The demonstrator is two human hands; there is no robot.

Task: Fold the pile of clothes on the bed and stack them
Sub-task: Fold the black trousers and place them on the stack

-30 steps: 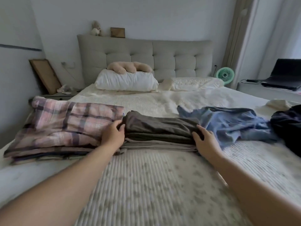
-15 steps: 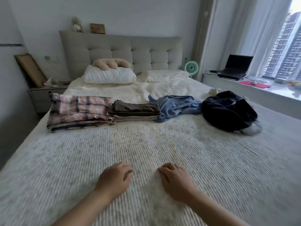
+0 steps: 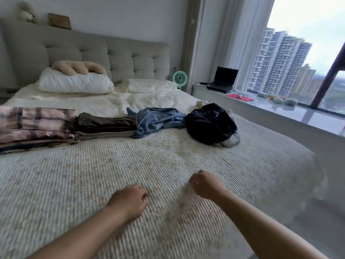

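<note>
Two bare forearms reach in from the bottom edge, cut off above the elbow. The left hand (image 3: 128, 200) hovers low over the ribbed bedspread (image 3: 93, 184) with fingers loosely curled and holding nothing; the right hand (image 3: 206, 186), just beside it, has its fingertips drawn together, and a blurred pale ridge of fabric below it suggests a pinch of the bedspread, though motion blur leaves this uncertain. Well beyond the hands, across the middle of the bed, the clothes lie in a row: a folded pink plaid stack (image 3: 33, 126) cut off by the left edge, a folded brown-and-grey stack (image 3: 104, 126) touching it, then a crumpled blue garment (image 3: 158, 120) and a heaped dark navy garment (image 3: 211, 126) with a pale piece half hidden under its near edge. A small cream item behind the navy heap is too blurred to identify. Farther back sit a white pillow (image 3: 74, 84) topped by a beige plush cushion (image 3: 78, 67), a green fan (image 3: 180, 77), and a laptop (image 3: 223, 79) on the window ledge. Compared with half a second ago, the view has swung right, bringing tower blocks into the window and pushing the plaid stack to the frame's edge, and the right hand has lifted and moved rightward, away from the left.
</note>
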